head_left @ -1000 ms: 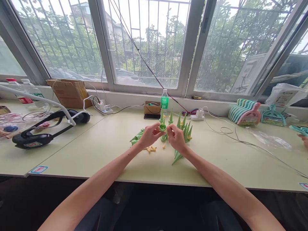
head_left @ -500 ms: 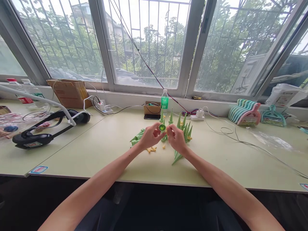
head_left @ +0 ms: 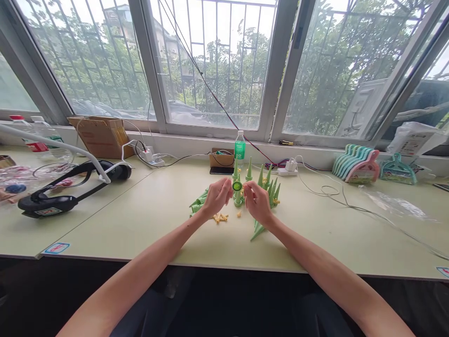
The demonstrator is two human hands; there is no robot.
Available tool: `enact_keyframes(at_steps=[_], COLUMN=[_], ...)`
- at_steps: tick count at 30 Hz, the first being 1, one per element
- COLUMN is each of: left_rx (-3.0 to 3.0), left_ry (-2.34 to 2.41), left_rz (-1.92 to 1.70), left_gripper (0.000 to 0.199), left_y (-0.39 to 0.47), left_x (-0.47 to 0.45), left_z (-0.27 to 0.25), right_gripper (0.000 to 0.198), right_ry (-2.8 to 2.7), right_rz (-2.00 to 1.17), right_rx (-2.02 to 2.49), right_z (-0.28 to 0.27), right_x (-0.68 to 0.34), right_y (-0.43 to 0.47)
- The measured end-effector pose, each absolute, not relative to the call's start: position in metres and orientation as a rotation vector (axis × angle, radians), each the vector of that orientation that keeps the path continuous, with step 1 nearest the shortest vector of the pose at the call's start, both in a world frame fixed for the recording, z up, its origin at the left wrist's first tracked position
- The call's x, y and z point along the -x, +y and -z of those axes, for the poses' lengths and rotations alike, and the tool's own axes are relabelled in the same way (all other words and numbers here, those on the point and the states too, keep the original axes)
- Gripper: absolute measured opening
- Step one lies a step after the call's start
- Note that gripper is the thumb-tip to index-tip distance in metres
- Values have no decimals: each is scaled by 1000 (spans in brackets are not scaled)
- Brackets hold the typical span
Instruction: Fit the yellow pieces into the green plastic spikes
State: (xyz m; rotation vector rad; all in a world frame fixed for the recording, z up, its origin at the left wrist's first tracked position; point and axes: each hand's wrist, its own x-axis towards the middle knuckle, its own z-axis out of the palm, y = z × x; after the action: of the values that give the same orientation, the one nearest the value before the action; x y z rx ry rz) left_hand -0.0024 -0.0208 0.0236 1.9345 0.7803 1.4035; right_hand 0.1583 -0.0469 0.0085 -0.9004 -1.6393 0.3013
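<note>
Between my hands a hollow green plastic cone (head_left: pixel 237 186) is held up, its round open end turned toward me. My left hand (head_left: pixel 218 196) is closed, fingertips pinched at the cone's left edge. On the opposite edge my right hand (head_left: pixel 257 200) pinches too; any small part in those fingertips is hidden. Behind them several green cones (head_left: pixel 249 169) stand upright on the table, some with yellow pieces at the base. More green cones (head_left: pixel 199 203) lie left of my left hand. Small yellow pieces (head_left: pixel 220 218) lie below it, with a single yellow piece (head_left: pixel 239 214) nearby.
A green-labelled bottle (head_left: pixel 240 149) and a small cardboard box (head_left: pixel 221 161) stand behind the cones. A black headset (head_left: pixel 70 192) lies at left. Toy-like dustpans (head_left: pixel 358 164) stand at right, with white cables (head_left: pixel 338 192) across the table (head_left: pixel 315 248).
My left hand's fingers have drawn in from around the cone to a pinch at its left edge. The cone's opening has shifted slightly; my right hand is nearly unmoved.
</note>
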Motion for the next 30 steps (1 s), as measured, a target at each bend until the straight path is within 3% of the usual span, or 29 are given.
enact_keyframes(at_steps=[4,11,20,30], left_rx=[-1870,-1915,-2065,-2182], left_ry=[824,837,812,763], left_rz=[-1306,-1112,-1105,-1104], left_gripper=[67,72,65,45], left_y=[-18,-16,-16,-23], left_x=[2,3,8,7], left_z=[-24,-24,-21,-28], right_gripper=[29,33,33,32], right_ry=[-1652,-1663,-1651,-1660], right_rz=[-296,-316,-335,-327], right_rx=[877,885,916,943], right_z=[-8,-7,-8,-7], right_x=[-159,-161,-162,-164], right_y=[-47,-44,-43,-40])
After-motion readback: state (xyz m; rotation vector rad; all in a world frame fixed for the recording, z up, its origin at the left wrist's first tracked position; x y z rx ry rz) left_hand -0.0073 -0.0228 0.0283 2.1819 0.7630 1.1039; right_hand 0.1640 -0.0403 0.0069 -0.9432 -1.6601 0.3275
